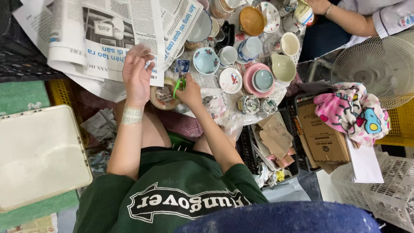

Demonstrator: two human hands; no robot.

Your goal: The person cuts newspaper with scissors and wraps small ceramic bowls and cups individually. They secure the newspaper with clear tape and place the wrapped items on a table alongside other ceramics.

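Gripping small green-handled scissors [178,84] with the right hand [189,92], fingers clamped around the handles, just over a round roll of clear packing tape [163,96]. Spreading the left hand [137,74] open, fingers apart, touching the lower edge of a folded sheet of printed newspaper [125,36]. Resting the tape roll between both hands, beside a cluster of small painted ceramic bowls and cups [230,64] crowding the surface beyond.
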